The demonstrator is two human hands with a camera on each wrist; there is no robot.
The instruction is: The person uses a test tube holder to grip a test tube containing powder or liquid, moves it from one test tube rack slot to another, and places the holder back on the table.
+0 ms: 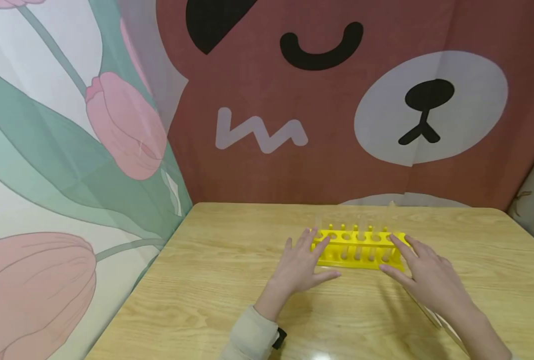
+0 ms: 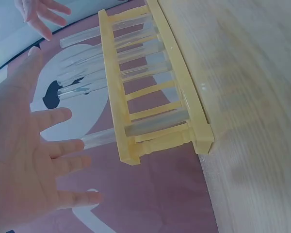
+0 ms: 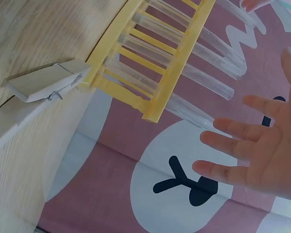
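A yellow test tube rack (image 1: 357,264) stands upright on the table, holding several clear test tubes (image 2: 157,122) whose tops rise above its upper bar. My left hand (image 1: 298,265) is by the rack's left end, fingers spread and mostly straight. At the opposite end is my right hand (image 1: 435,277), its fingers also spread. Both wrist views show bare palms facing the tubes, with nothing held. The left fingertips come close to the end tube in the left wrist view. Close to the rack's right end lies a wooden test tube clamp (image 3: 48,80) with a metal spring, partly hidden by my right hand in the head view.
The wood-grain table (image 1: 195,295) extends in front of and to both sides of the rack. Behind it hangs a cloth with a brown bear (image 1: 330,165), and a tulip-print cloth (image 1: 69,175) hangs on the left. A black band (image 1: 279,339) shows at my left wrist.
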